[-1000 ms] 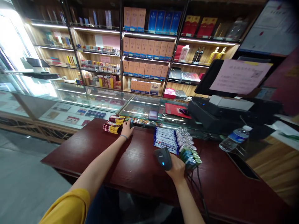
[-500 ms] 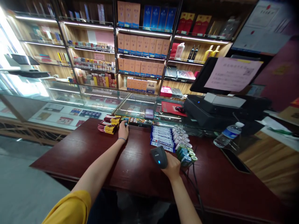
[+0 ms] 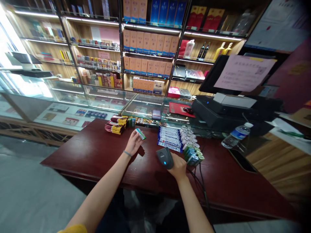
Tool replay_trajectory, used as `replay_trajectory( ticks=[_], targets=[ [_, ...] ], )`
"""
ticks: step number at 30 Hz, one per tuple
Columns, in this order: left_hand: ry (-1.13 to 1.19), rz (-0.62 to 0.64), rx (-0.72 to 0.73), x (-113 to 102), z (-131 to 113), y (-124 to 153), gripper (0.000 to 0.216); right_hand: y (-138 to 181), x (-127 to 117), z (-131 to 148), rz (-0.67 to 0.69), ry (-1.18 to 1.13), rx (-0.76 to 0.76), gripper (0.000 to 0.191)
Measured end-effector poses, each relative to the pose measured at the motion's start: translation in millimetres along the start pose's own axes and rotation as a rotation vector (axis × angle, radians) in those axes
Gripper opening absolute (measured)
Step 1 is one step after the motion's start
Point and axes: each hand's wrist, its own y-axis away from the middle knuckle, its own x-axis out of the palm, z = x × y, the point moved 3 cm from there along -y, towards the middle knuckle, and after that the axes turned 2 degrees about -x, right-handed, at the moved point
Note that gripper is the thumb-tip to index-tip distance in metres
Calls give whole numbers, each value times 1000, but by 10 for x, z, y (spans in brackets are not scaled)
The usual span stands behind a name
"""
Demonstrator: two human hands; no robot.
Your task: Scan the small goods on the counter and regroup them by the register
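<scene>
Since half a second ago the left hand (image 3: 133, 146) has drawn back from the far edge of the tabletop (image 3: 92, 155) and now pinches a small green and white pack (image 3: 140, 133) between thumb and fingers, lifted just above the dark red wood and well short of the scanner (image 3: 165, 157). The right hand (image 3: 179, 166) stays wrapped around the scanner's grip, its blue light facing the camera, and a black cable (image 3: 203, 191) trails from there towards the near edge. Along the far edge of the tabletop lie a stack of red and yellow packs (image 3: 116, 124), a row of blue and white packs (image 3: 169, 139) and, just beside the right hand, a cluster of green packs (image 3: 193, 156). A water bottle (image 3: 236, 136) lies tilted at the right, in front of the black register (image 3: 218, 113). Behind run a glass display case (image 3: 97, 103) and lit wooden shelves (image 3: 148, 48) of boxes and bottles. Print on the held pack is too small to read, the window at the left is washed out, and the right corner of the tabletop fades into dark blur.
</scene>
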Motion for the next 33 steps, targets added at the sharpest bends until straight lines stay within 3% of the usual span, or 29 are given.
replay_trajectory(
  ticks=[7,12,19,27,33],
  targets=[
    [-189,-146,77,-125,54,-39,58,-14,-4,98,71,-20,-57,37],
    [-233,-150,97,-180,71,-98,57,-29,-2,144,145,-74,-77,41],
    [-325,-125,137,-213,97,-132,50,7,37,137,228,-89,-85,33],
    [-210,-145,91,-203,97,-130,53,4,17,128,178,-65,-85,36],
    [-333,-116,98,-186,135,-135,44,-40,-60,71,133,-95,-34,34]
  ],
)
